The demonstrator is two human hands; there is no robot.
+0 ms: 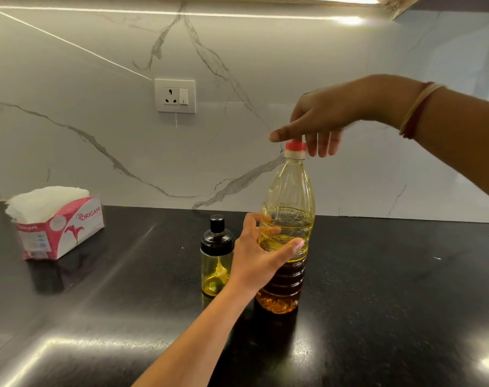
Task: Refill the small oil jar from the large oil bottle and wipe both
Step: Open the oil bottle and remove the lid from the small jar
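Two hands on one bottle, and this is the opening step. The large oil bottle [289, 196] stands upright on the dark counter [391, 303], right of centre, roughly half full of golden oil. The left hand [261, 258] wraps round its middle from the left, thumb across the front and fingers curled behind, bracing it. The right hand [327, 121] comes in from above and the right and closes on the red cap [295, 146], thumb lying over the top, fingers down the far side. That looks like a twisting grip, and the cap sits on the neck, so nothing is poured yet.

Just to the left, nearly touching the left wrist, stands the small oil jar [214, 263]. Its black lid [217, 238] is on, and only a shallow pool of oil shows at the bottom, with a yellow fitting hanging inside. Far left on the counter sits a pack of tissues [59, 227], white sheets showing at the top, well apart from the action and handy for the wiping. A wall socket [175, 95] sits on the marble behind.

What comes next, by my reading: the cap has to turn off while the left hand keeps the bottle from spinning. Then the jar's lid must come off too before any oil moves. The jar's mouth is narrow beside that bottle, so the pour calls for a slow, steady tilt, or oil ends up on the counter.
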